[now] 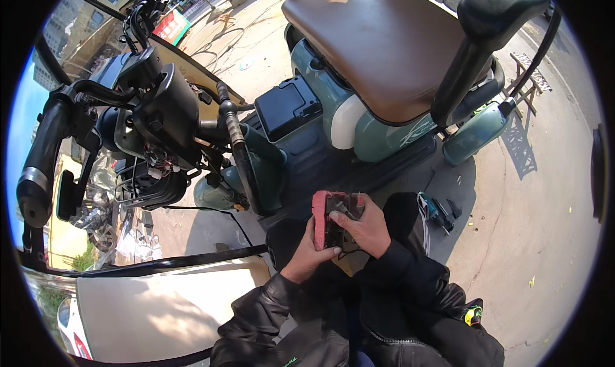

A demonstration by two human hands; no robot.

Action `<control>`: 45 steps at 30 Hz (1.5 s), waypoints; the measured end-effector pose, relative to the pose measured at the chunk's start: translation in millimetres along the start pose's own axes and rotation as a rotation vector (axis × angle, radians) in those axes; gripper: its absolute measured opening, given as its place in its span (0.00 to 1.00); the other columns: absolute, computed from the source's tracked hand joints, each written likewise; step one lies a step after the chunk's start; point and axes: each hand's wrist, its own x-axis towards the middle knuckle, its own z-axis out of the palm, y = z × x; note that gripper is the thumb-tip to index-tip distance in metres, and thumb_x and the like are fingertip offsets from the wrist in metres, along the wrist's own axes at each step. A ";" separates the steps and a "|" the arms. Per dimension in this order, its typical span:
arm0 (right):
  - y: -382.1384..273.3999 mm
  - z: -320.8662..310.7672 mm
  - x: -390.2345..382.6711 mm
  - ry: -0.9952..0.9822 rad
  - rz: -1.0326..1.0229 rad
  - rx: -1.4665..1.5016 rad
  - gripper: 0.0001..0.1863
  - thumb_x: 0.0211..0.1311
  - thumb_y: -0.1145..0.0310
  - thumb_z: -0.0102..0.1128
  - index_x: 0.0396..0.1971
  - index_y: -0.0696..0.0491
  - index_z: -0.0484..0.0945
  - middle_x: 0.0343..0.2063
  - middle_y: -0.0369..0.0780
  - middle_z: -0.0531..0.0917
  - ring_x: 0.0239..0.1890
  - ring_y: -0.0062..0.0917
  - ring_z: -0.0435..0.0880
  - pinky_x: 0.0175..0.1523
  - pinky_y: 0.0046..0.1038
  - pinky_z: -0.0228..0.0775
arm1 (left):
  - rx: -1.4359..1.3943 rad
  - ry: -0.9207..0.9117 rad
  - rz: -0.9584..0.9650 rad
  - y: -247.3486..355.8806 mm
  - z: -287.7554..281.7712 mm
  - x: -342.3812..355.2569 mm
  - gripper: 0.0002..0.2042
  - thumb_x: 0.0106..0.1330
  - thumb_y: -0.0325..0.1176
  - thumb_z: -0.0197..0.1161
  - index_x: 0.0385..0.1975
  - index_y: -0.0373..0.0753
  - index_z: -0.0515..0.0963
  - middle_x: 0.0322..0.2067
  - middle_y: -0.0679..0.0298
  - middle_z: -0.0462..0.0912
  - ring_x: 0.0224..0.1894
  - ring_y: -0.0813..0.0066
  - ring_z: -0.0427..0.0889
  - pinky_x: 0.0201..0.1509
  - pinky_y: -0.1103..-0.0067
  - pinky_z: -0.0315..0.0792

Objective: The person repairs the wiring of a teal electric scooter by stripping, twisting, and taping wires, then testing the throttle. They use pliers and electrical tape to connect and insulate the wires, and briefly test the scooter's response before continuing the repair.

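Observation:
Low in front of me, both hands hold a boxy device (319,216) with a pinkish-red edge and a dark face; I cannot make out its exact kind. My left hand (309,257) wraps its left side and lower edge. Across the right side lie the fingers of my right hand (368,229), the thumb pressed on the dark face. A thin dark cord (350,251) shows under the device, near my right palm. Just beyond my hands is the dark footboard (339,171) of a green electric tricycle.
A brown seat (378,40) rises beyond the footboard, near a black box (288,108). At left stand the handlebar grip (37,191) and an opened front column with exposed wires (160,160). A teal-and-black power tool (438,212) lies on the ground at right. A pale panel (154,316) is lower left.

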 end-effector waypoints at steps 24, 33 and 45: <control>-72.4 -108.0 -110.2 0.176 -0.620 -0.115 0.28 0.79 0.49 0.45 0.21 0.55 0.70 0.25 0.43 0.83 0.37 0.38 0.87 0.45 0.37 0.78 | 1.006 0.708 -0.233 -98.2 -209.8 186.4 0.25 0.65 0.52 0.62 0.51 0.37 0.83 0.48 0.43 0.84 0.54 0.43 0.81 0.58 0.59 0.74; -137.0 1.3 -32.2 -0.379 -0.507 0.257 0.19 0.76 0.59 0.57 0.43 0.64 0.80 0.23 0.38 0.82 0.25 0.18 0.81 0.34 0.19 0.72 | 1.098 -0.094 0.024 105.9 -150.2 48.3 0.22 0.73 0.47 0.59 0.54 0.32 0.80 0.48 0.50 0.85 0.53 0.59 0.83 0.58 0.70 0.74; -229.4 114.7 62.7 -0.241 -0.633 0.574 0.13 0.69 0.65 0.67 0.47 0.56 0.81 0.20 0.27 0.74 0.18 0.08 0.67 0.22 0.14 0.56 | 0.847 1.104 0.676 252.0 -165.1 -104.1 0.08 0.71 0.26 0.61 0.45 0.30 0.81 0.35 0.64 0.86 0.34 0.81 0.82 0.39 0.82 0.75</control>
